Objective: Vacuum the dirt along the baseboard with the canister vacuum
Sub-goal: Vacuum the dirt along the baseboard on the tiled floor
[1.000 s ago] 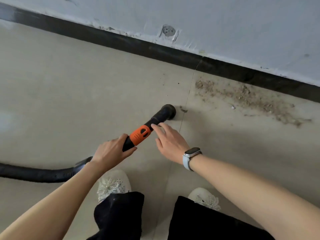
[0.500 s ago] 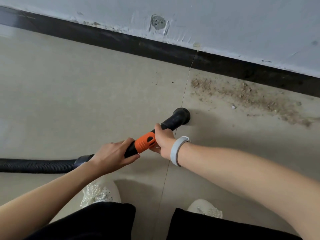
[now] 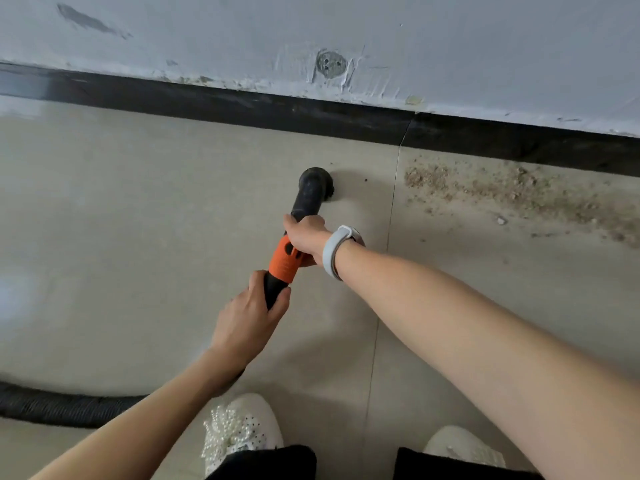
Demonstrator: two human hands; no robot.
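Both hands wrap the wand [image 3: 304, 216]: left hand [image 3: 247, 322] behind for steering, right hand [image 3: 306, 239] forward for pressure. Nozzle [image 3: 315, 183] down; dirt [image 3: 512, 195] at its 3 o'clock, along baseboard [image 3: 242, 105].

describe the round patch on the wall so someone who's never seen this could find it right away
Start at the dark baseboard along the foot of the pale wall. Just above it, beyond the black vacuum nozzle, sits a round grey patch. It is the only circular mark, ringed by rough scraped plaster.
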